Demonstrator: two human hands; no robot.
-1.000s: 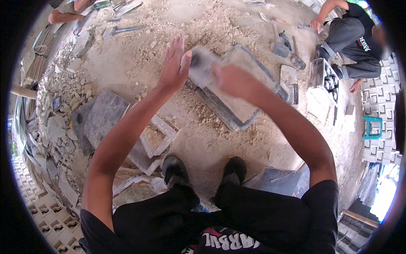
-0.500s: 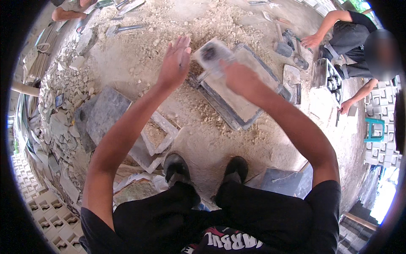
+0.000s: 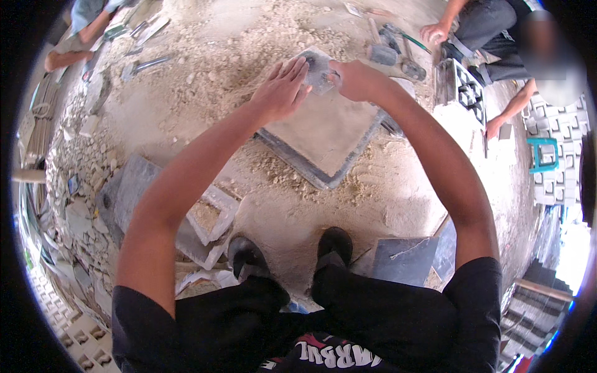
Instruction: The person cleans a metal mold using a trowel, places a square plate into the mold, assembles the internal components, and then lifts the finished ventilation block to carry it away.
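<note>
Grey plate [image 3: 321, 79]: right hand [image 3: 356, 81] clamping its three-o'clock edge, left hand [image 3: 280, 94] lying open-fingered at nine; one-sided grip could be tilting it, gouging sand [image 3: 324, 129] at six.

pale tan sand [image 3: 323, 137] inside a charcoal-grey frame [image 3: 292, 165]
the flat plate [image 3: 322, 81] is light grey with a dark blotch; trousers [image 3: 230, 314] black, shirt [image 3: 329, 354] black with white-and-red print; stool [image 3: 545, 167] teal; slab [image 3: 403, 258] blue-grey with one pale streak; wall blocks [image 3: 550, 183] white with grey gaps.
</note>
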